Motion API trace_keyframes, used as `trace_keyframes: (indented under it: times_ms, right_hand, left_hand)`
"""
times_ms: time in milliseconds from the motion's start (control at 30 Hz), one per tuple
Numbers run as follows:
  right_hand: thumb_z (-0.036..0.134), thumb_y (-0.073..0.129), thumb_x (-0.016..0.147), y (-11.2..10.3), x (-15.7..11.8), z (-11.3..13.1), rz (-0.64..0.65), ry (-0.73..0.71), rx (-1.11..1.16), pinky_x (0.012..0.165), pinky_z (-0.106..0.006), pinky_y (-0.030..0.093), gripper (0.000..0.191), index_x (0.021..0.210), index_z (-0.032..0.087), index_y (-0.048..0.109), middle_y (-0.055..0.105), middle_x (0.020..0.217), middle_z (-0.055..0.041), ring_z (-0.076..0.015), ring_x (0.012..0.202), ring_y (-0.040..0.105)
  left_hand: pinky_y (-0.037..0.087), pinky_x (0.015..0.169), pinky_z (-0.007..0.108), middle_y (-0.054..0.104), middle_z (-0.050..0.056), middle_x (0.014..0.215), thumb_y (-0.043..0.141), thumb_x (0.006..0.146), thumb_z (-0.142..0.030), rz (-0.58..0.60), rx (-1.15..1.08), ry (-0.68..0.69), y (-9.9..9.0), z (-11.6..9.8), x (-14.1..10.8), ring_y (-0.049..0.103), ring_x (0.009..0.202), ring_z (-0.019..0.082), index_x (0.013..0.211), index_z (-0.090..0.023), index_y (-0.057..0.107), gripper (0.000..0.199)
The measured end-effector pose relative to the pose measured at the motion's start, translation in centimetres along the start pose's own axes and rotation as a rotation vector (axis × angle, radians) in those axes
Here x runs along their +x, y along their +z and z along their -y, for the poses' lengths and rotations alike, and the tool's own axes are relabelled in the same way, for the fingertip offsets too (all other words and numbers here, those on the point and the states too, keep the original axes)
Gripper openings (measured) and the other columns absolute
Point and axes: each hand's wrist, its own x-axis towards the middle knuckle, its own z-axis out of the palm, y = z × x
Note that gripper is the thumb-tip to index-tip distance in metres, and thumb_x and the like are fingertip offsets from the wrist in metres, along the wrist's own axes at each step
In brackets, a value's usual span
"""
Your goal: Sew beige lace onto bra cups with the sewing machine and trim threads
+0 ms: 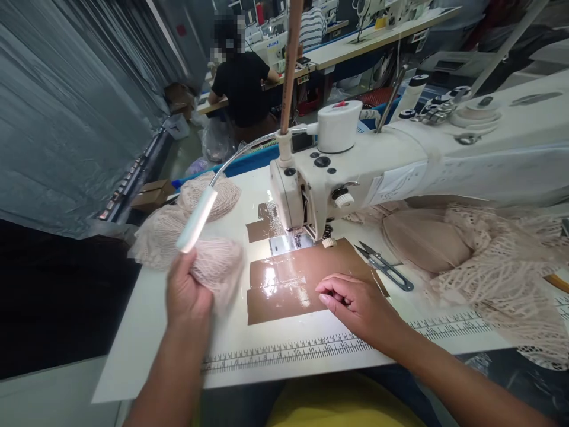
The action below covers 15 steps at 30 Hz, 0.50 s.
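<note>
My left hand point(189, 290) is closed on a beige lace piece point(217, 264), whose lower edge is blurred. Its thumb is right at the lower end of a slim lamp head point(198, 219) on a bendable metal neck. Loosely curled, my right hand point(349, 299) rests over a shiny brown taped sheet point(284, 284) with nothing visible in its fingers. Thread snips point(386, 267) lie just beyond it to the right. The white sewing machine point(302, 196) stands behind the sheet, its needle area lit.
Beige lace bundles point(213, 196) are piled at the table's left back. More lace fabric point(480, 249) spreads beneath the machine arm at right. A printed ruler strip point(311, 350) runs along the front edge. Beyond, a person in a black top point(244, 86) sits at another machine.
</note>
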Motion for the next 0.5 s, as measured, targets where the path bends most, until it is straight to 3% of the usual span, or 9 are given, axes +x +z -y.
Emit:
trace_keyframes:
  times_ms: [67, 133, 200, 233, 367, 500]
  right_hand:
    - [0.024, 0.045, 0.089, -0.3, 0.0, 0.2, 0.010, -0.011, 0.009, 0.062, -0.028, 0.041, 0.016, 0.082, 0.021, 0.060, 0.063, 0.080, -0.0026, -0.0160, 0.071, 0.055]
    - [0.024, 0.045, 0.089, -0.8, 0.0, 0.5, 0.045, -0.008, -0.024, 0.061, -0.028, 0.040, 0.018, 0.082, 0.021, 0.061, 0.062, 0.077, -0.0023, -0.0160, 0.069, 0.054]
    - [0.024, 0.044, 0.089, -1.6, 0.3, 0.7, 0.090, -0.003, -0.082, 0.060, -0.028, 0.039, 0.020, 0.083, 0.021, 0.063, 0.062, 0.076, -0.0024, -0.0164, 0.068, 0.054]
    - [0.023, 0.044, 0.089, -2.1, 0.6, 0.7, 0.106, -0.011, -0.110, 0.061, -0.028, 0.039, 0.020, 0.084, 0.021, 0.064, 0.063, 0.077, -0.0029, -0.0169, 0.070, 0.055]
    - [0.020, 0.042, 0.089, -3.5, 2.4, 0.8, 0.115, -0.029, -0.209, 0.066, -0.028, 0.040, 0.023, 0.090, 0.021, 0.065, 0.065, 0.087, -0.0048, -0.0187, 0.079, 0.057]
    - [0.012, 0.042, 0.085, -2.9, 4.6, 0.6, 0.156, -0.018, -0.296, 0.064, -0.026, 0.038, 0.023, 0.088, 0.019, 0.063, 0.063, 0.088, -0.0045, -0.0160, 0.075, 0.056]
  left_hand:
    - [0.050, 0.079, 0.027, 0.060, -0.004, 0.068, 0.064, 0.076, -0.018, 0.021, 0.333, 0.380, 0.4, -0.3, -0.1, 0.060, 0.073, 0.014, 0.075, -0.022, 0.062, 0.004]
    - [0.046, 0.076, 0.028, 0.054, -0.002, 0.065, 0.064, 0.076, -0.020, 0.190, 0.773, 0.612, 1.3, 1.2, -0.6, 0.054, 0.069, 0.015, 0.068, -0.021, 0.059, 0.009]
    - [0.043, 0.077, 0.033, 0.052, 0.003, 0.067, 0.059, 0.078, -0.019, 0.527, 1.154, 0.673, 2.8, 4.1, -1.5, 0.052, 0.073, 0.019, 0.062, -0.020, 0.053, 0.017]
    - [0.042, 0.075, 0.035, 0.050, 0.003, 0.062, 0.059, 0.076, -0.017, 0.620, 1.208, 0.659, 3.6, 5.7, -2.0, 0.050, 0.070, 0.021, 0.056, -0.020, 0.049, 0.023]
    - [0.041, 0.070, 0.039, 0.047, 0.007, 0.057, 0.055, 0.078, -0.020, 0.760, 1.357, 0.657, 5.9, 9.7, -4.8, 0.050, 0.070, 0.026, 0.057, -0.020, 0.048, 0.022]
    - [0.045, 0.065, 0.040, 0.058, 0.014, 0.074, 0.050, 0.084, -0.024, 0.883, 1.777, 0.741, 6.5, 9.0, -6.6, 0.054, 0.079, 0.030, 0.078, -0.012, 0.059, 0.015]
